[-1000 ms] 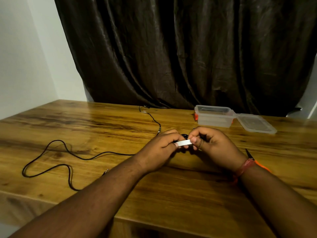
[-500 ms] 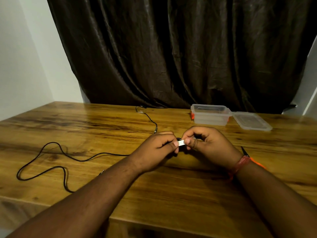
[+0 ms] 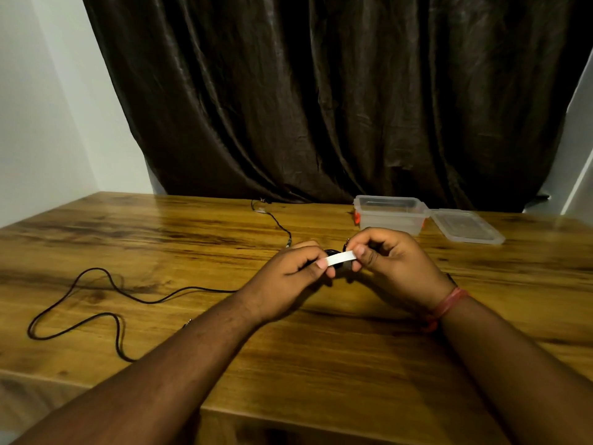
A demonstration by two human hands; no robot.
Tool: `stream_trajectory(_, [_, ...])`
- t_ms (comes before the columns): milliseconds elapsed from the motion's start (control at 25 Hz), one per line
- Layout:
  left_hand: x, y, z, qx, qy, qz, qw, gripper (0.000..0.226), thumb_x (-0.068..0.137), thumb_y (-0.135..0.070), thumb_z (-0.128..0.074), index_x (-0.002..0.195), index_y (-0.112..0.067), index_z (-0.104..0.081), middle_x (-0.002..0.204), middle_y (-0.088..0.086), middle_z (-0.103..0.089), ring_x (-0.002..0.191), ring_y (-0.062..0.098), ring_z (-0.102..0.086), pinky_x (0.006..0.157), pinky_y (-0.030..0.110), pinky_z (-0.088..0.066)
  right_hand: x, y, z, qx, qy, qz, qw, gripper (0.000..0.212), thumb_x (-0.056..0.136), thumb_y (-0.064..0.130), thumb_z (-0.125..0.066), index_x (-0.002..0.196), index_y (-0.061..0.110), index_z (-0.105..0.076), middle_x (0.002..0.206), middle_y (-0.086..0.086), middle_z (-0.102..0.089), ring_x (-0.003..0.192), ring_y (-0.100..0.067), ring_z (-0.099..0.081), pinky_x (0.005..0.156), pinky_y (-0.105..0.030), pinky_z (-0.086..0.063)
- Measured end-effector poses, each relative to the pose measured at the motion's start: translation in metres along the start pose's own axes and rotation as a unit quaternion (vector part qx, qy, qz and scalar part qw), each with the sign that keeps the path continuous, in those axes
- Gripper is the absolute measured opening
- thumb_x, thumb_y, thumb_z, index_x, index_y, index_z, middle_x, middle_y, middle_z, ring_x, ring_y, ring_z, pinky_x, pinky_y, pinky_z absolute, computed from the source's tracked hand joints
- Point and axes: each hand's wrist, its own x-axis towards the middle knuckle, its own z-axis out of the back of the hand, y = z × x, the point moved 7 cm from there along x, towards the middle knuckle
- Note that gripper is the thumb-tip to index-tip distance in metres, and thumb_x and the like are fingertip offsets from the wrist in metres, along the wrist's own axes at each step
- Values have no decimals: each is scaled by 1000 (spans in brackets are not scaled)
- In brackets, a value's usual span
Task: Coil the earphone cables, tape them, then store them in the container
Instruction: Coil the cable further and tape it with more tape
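Where the dark curtain point(image 3: 337, 97) fills the upper frame, a wooden worktop point(image 3: 321, 354) spans below. Upper right: clear container point(image 3: 390, 216), lid point(image 3: 465, 227) beside. Left: loose black earphone cable point(image 3: 112, 303). Centre: left hand point(image 3: 288, 279) and right hand point(image 3: 394, 263), each grip pinching white tape strip point(image 3: 340, 259) over a dark coiled cable point(image 3: 333, 252).

coiled earphone cable point(image 3: 333, 253) mostly hidden behind tape point(image 3: 340, 258) and fingers, loose cable point(image 3: 122, 346) passing under left forearm
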Motion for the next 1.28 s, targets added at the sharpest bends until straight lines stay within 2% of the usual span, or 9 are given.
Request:
stream_trajectory(120, [0,3,-1,-35,0,18,999,29,97,-34,-48,89,-15,-68,91,-1,-59,84,28,-58,71,43,-46,0,-4,1,77,0,-19,997,26,88,26,-65,90,0,-65,71,-11,-60,69,-24,-58,65,-34,-52])
stream_trajectory(200, [1,3,-2,-39,-1,23,999,27,96,-28,-48,87,-13,-68,90,-2,-59,83,24,-59,73,35,-45,0,-8,0,127,8,-32,991,29,85,33,-73,87,5,-67,74,-17,-58,73,-31,-55,67,-41,-50])
stream_trajectory(320, [1,1,0,-8,-9,17,1000,26,95,-24,-49,82,-10,-66,85,-5,-59,76,7,-59,68,22,-45,0,-7,-1,76,20,-26,997,15,92,15,-61,86,3,-66,77,-23,-58,73,-35,-56,69,-44,-51])
stream_trajectory(440, [0,-3,-1,70,1,5,998,27,95,-26,-49,74,-18,-65,80,-2,-61,70,3,-56,61,22,-42,-1,-1,-8,-53,54,0,997,18,95,15,-56,86,1,-65,72,-15,-62,69,-37,-61,69,-40,-53])
stream_trajectory(560, [1,-2,-3,108,11,-2,994,29,93,-24,-49,70,-14,-63,75,-3,-59,65,3,-53,58,19,-37,0,-2,-11,-104,58,-2,993,21,93,22,-55,87,4,-65,69,-3,-62,71,-36,-62,69,-41,-51])
stream_trajectory(720, [2,-2,-4,114,13,-10,993,25,90,-18,-48,68,-18,-61,77,-2,-60,73,12,-56,65,32,-43,1,-3,-10,-116,54,-4,992,23,93,23,-55,88,3,-65,68,-1,-62,71,-34,-62,70,-41,-51])
stream_trajectory(960, [3,-1,-4,116,18,-17,993,19,83,-15,-50,68,-19,-60,76,0,-59,73,14,-55,66,35,-42,1,-4,-11,-121,51,-13,991,20,93,23,-55,88,7,-66,68,0,-62,70,-31,-63,70,-39,-52])
stream_trajectory(1120, [3,2,-3,57,8,5,998,18,76,-11,-49,66,-20,-60,74,5,-59,67,13,-53,57,33,-38,0,-1,-11,-116,50,-3,992,21,93,24,-55,89,7,-65,69,-2,-62,71,-34,-63,69,-42,-53])
stream_trajectory(1280, [2,2,-6,57,31,-5,998,23,87,-14,-49,68,-14,-62,75,6,-60,67,6,-52,61,27,-37,-2,-3,-11,-133,65,-21,989,17,97,20,-54,89,12,-67,71,-3,-63,74,-32,-63,70,-36,-52])
